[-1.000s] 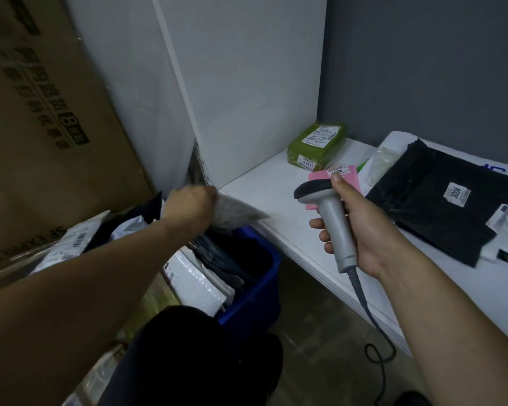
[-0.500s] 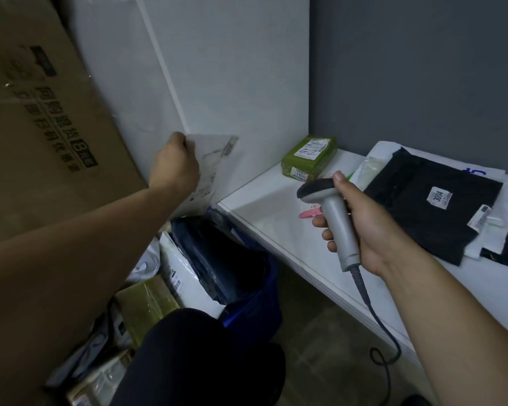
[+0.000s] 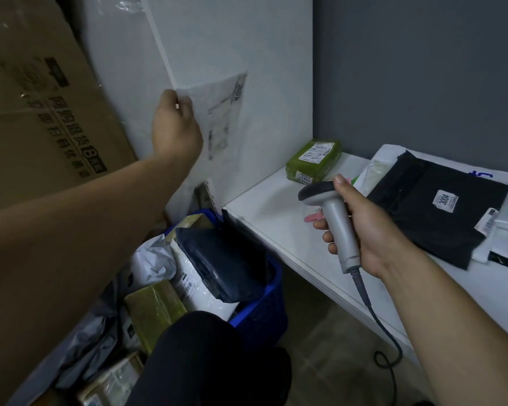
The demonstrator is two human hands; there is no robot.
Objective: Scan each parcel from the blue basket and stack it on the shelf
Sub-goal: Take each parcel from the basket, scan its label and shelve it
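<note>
While a knee [image 3: 211,356] in dark cloth fills the foreground, the blue basket [image 3: 264,315] just beyond it sits on the floor against the edge of the shelf [image 3: 270,224]. It is packed with bags, a navy bag [image 3: 223,262] on top, a placing that keeps the unscanned load within reach of worker and shelf alike. Over that white shelf, the right hand [image 3: 370,230] is wrapped around the grey scanner [image 3: 338,227], thumb along its head and cable [image 3: 387,341] trailing to the floor. The head points left, toward the item to be read. Higher and farther off, the left hand [image 3: 176,127] pinches a thin white parcel [image 3: 220,112] by its top corner, holding it in the air above the basket and before a white side panel. Its printed face is turned toward the scanner, apparently so the code can be read, though the print is too blurred to make out. Scanning looks to be the step in hand, with stacking to follow. At the back of the shelf lie a green packet [image 3: 314,161] in the corner and a black bag [image 3: 440,206] atop white ones, seemingly already processed. A carton [image 3: 41,112] leans at far left.
</note>
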